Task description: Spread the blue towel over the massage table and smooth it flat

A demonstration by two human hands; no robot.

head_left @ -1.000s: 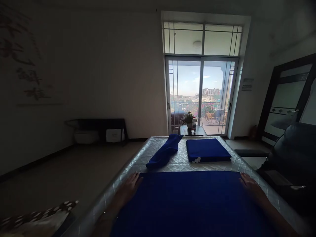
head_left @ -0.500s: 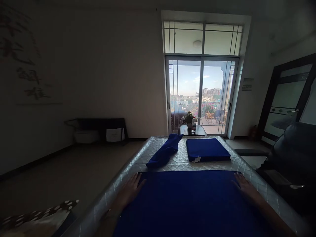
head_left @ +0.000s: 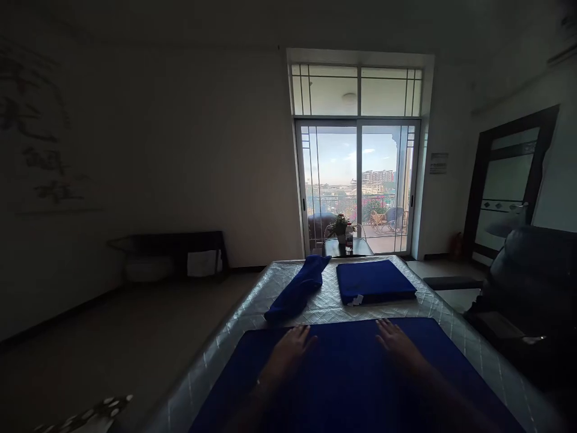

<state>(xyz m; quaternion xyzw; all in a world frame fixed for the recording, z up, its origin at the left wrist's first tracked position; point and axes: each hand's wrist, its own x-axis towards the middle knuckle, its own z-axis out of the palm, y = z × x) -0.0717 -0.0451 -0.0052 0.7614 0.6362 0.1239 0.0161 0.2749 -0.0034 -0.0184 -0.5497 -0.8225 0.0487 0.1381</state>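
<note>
A large blue cloth point(head_left: 342, 379) lies spread flat over the near part of a silvery quilted mattress point(head_left: 270, 279). Left of the cloth's middle, my left hand point(head_left: 291, 349) rests on it near its far edge, fingers stretched out. My right hand point(head_left: 396, 343) lies flat on the same cloth, right of the middle, fingers extended towards the far edge. Neither hand grips anything. Beyond them sit a neatly folded blue cloth point(head_left: 376, 281) with a white tag, and a loosely bunched blue cloth point(head_left: 297, 288) to its left.
A small dark table point(head_left: 331, 248) with a potted plant point(head_left: 339, 225) and a bottle point(head_left: 349, 236) stands past the mattress, before sliding glass doors point(head_left: 359, 186). A dark armchair point(head_left: 532, 282) is on the right. Along the left wall is a low dark bench point(head_left: 175, 246).
Both hands have moved inward over the cloth, from its left and right far corners towards its middle. The camera view has tilted up slightly. The other blue cloths have stayed put.
</note>
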